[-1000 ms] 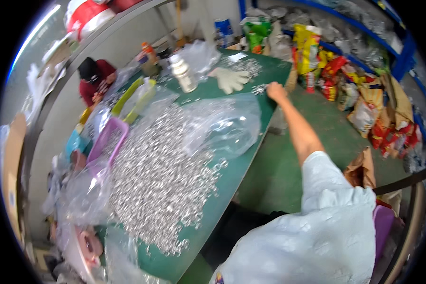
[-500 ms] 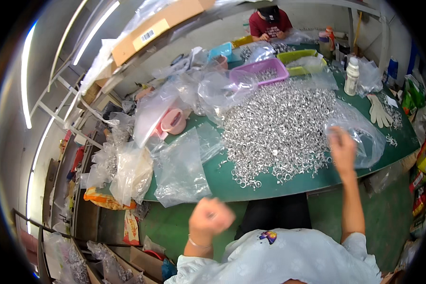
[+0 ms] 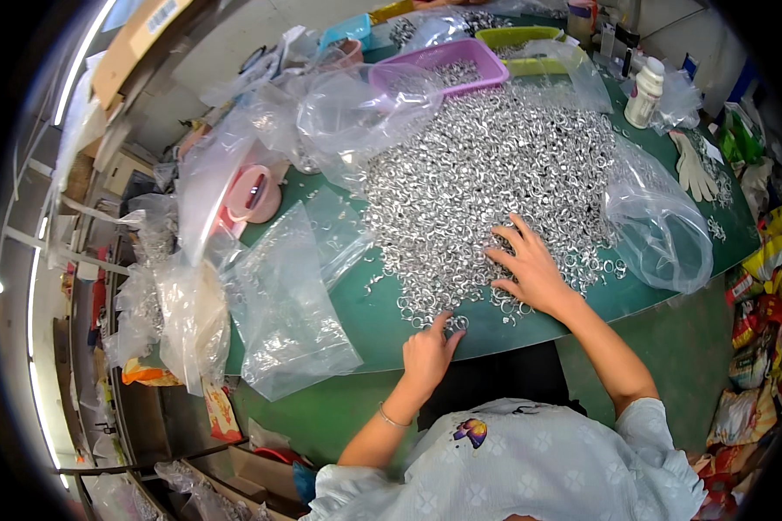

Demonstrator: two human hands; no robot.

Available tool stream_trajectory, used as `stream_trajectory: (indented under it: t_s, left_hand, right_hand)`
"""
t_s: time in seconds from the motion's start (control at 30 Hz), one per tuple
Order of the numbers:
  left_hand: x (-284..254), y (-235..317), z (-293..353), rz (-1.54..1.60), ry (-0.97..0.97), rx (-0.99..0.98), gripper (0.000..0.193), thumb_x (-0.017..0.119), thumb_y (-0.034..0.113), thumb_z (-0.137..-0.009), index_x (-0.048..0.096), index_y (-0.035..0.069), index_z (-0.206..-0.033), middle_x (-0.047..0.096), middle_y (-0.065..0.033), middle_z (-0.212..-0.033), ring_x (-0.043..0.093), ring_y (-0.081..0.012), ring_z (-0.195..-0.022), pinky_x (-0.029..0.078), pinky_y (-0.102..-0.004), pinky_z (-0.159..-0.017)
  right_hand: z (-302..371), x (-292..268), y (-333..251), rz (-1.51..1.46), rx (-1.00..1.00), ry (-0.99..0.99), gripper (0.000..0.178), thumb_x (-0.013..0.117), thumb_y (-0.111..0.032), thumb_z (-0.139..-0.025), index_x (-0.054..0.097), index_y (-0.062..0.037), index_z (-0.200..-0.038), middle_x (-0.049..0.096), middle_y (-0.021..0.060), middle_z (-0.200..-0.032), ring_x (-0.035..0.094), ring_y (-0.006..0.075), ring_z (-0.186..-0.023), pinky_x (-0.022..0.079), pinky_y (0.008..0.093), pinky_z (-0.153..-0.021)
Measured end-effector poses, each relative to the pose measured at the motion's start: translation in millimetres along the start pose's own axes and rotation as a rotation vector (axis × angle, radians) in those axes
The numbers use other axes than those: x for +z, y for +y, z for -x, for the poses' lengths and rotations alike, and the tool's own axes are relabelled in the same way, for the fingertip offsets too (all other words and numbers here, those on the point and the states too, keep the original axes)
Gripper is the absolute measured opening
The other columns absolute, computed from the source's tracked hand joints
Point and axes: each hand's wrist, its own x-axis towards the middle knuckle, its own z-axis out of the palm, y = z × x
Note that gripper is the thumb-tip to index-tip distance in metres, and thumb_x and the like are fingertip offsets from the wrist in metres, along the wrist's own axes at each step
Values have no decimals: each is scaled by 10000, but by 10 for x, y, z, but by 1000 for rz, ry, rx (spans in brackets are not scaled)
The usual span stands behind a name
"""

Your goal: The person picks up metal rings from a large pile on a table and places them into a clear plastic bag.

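A wide heap of small silvery metal rings (image 3: pixel 495 165) covers the middle of the green table (image 3: pixel 382 343). My right hand (image 3: pixel 530 269) lies over the near part of the heap, open, fingers spread and touching the rings. At the heap's near edge is my left hand (image 3: pixel 425 354), index finger and thumb apart around a few loose rings and the other fingers curled. I see nothing held in either hand. Right of the heap lies a clear plastic bag (image 3: pixel 664 230), its mouth toward the rings. A flat clear bag (image 3: pixel 291 317) rests left of my left hand.
Behind the heap stand a purple basket (image 3: pixel 495 71) holding rings and a green basket (image 3: pixel 512 36). A white bottle (image 3: pixel 644 95) and a pale glove (image 3: pixel 693 169) are at the right. A pink bowl (image 3: pixel 256 195) and more plastic bags (image 3: pixel 191 317) crowd the left.
My right hand has left the clear bag at the right and come onto the heap, its fingers spreading. The left hand has moved forward to the rings, its fist loosening. The view has shifted.
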Motion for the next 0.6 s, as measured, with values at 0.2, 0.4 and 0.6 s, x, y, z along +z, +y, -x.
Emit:
stream_trajectory:
  t_s: [0.2,0.4,0.6]
  left_hand:
    - [96,3,-262,30,97,-42,257,713,166,-780,623,109,-1013,546,-70,-532,561,-261,-464,416,-361,-447]
    - [0,274,-547,66,92,45,339,648,131,-827,569,105,-1156,547,-89,-520,553,-294,-447,413,-374,-441]
    - [107,368,-1028,-49,20,129,431,631,174,-846,501,85,-1248,543,-100,-505,555,-299,-449,413,-389,-427]
  right_hand:
    - [336,-96,50,-100,1,-52,240,711,-151,-736,640,-55,-944,526,99,-1171,356,323,-1288,372,443,-976]
    - [149,-184,98,-293,210,144,345,710,-109,-726,609,-46,-1049,556,99,-1141,468,307,-1157,355,442,-977]
    - [-86,25,9,-24,-22,-32,516,701,-173,-743,510,-77,-1213,479,80,-1265,383,286,-1241,321,455,-1022]
